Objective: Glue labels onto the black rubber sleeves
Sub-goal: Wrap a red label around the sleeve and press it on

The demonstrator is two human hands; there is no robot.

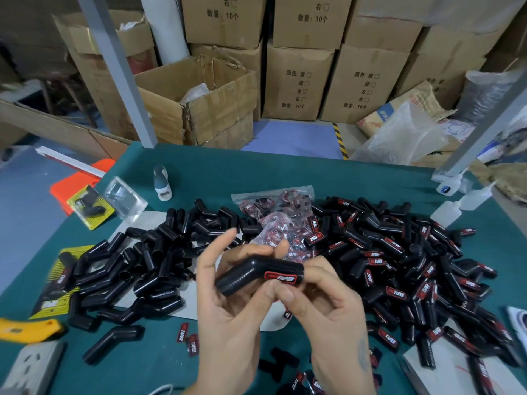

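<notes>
Both hands met at the frame's middle on one bent black sleeve (258, 276). The left hand (228, 303) cradled its plain end with fingers loosely spread, while the right hand (322, 303) pinched the label (281, 277) flat, probably to let glue take. Plain sleeves (137, 269) lay at nine o'clock, labelled sleeves (405, 269) at three, presumably sorted by stage.
</notes>
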